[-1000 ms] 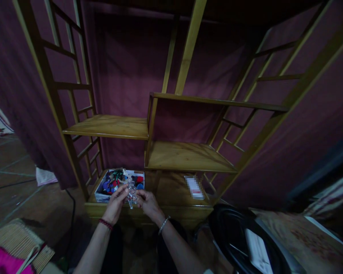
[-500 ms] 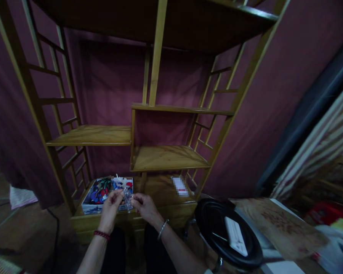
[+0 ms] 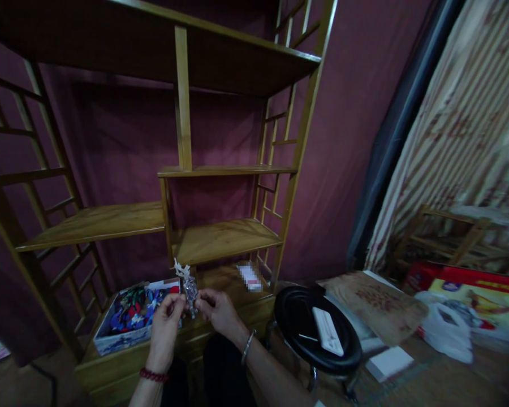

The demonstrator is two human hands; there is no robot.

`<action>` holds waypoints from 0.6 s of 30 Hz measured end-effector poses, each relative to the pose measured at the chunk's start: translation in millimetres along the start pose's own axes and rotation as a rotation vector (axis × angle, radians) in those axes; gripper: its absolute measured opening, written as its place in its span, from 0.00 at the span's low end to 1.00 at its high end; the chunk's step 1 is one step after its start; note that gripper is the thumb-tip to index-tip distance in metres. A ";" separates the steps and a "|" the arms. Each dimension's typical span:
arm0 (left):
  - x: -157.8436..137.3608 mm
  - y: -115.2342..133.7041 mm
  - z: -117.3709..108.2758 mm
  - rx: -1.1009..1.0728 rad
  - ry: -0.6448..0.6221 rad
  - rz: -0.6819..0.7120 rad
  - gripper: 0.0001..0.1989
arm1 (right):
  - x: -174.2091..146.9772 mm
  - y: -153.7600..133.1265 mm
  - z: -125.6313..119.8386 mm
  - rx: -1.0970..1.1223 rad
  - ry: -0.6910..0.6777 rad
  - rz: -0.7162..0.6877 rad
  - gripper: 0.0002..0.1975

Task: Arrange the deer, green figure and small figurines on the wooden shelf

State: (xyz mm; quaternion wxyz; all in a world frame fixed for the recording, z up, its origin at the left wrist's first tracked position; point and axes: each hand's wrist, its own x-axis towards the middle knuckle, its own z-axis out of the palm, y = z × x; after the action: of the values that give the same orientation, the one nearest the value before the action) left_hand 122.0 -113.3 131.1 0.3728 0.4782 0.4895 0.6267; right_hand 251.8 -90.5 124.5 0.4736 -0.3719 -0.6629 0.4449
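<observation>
A small silvery figurine [image 3: 190,291] with a pale, branching top is held upright between my two hands. My left hand [image 3: 166,319] pinches at its left side, thumb and fingertips closed together. On the other side my right hand [image 3: 221,311] grips it with thumb and fingertips. Behind my left hand, a patterned box [image 3: 121,342] holds a jumble of blue, red and green small items [image 3: 131,311]. The figurine's finer details are too small to make out.
A wooden shelf unit [image 3: 224,240] stands in front of me, a white and red packet [image 3: 250,277] on its low board. To the right are a black round stool [image 3: 290,316] bearing a white flat object [image 3: 327,330], a brown board [image 3: 377,305] and a white plastic bag [image 3: 445,330].
My view has turned to the right, so the shelf and box sit further left. Both hands still hold the figurine, now to the right of the box's contents.
</observation>
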 end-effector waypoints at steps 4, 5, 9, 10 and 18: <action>-3.6 6.9 13.0 -0.024 -0.073 0.008 0.17 | -2.5 -8.6 -10.6 0.036 0.041 -0.014 0.10; -4.5 8.5 16.4 -0.022 -0.085 0.007 0.17 | -3.2 -10.1 -13.3 0.042 0.047 -0.016 0.10; -7.9 16.4 30.2 -0.001 -0.122 0.010 0.17 | -5.8 -11.9 -24.6 0.045 0.100 -0.029 0.10; -8.4 18.4 33.6 0.004 -0.127 0.012 0.17 | -6.4 -11.3 -27.5 0.042 0.121 -0.031 0.09; -8.8 25.0 57.7 0.048 -0.189 0.028 0.18 | -8.0 -5.2 -49.3 -0.011 0.221 -0.063 0.10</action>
State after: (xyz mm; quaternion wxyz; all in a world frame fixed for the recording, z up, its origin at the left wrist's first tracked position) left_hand 179.9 -112.8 157.0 0.3971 0.5507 0.4602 0.5720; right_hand 301.0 -87.8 134.7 0.5556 -0.4004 -0.6203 0.3825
